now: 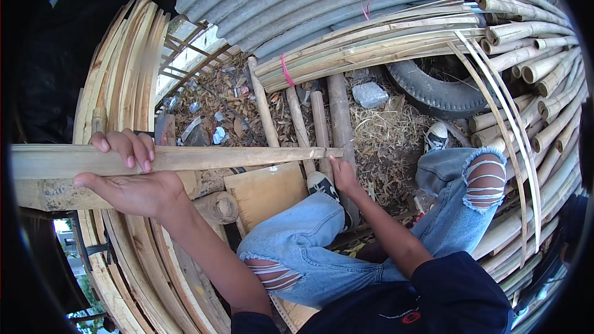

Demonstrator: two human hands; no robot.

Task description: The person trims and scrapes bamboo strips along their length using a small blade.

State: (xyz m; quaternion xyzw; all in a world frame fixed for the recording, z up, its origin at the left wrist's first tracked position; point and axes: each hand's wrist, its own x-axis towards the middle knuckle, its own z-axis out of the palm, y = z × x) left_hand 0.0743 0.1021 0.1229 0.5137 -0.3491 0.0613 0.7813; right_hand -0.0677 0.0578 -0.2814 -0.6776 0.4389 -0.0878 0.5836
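Item 1: one long bamboo strip [247,156], lying across in front of you, broad at your left and tapering to a narrow tip at your right, carried in both your hands.
Item 2: your left hand [154,188], palm up beneath the broad part, fingers curled over the far edge, thumb pointing outward along the near side.
Item 3: your right hand [344,174], pinching the strip close to its narrow tip.
Item 4: one thick bamboo pole [46,195], partly hidden below the strip at your left.
Item 5: one flat wooden board [267,188], beside your shoe [323,187].
Item 6: one bundle of split strips [377,43], bound with a pink tie [286,69], ahead of you, next to corrugated sheets [272,0].
Item 7: one tyre [436,98], partly under that bundle, a pale stone [369,94] near it.
Item 8: one stack of round bamboo poles [544,80] at your right, thin curved slats [516,125] before it.
Item 9: long split lengths [127,62], stacked at your left.
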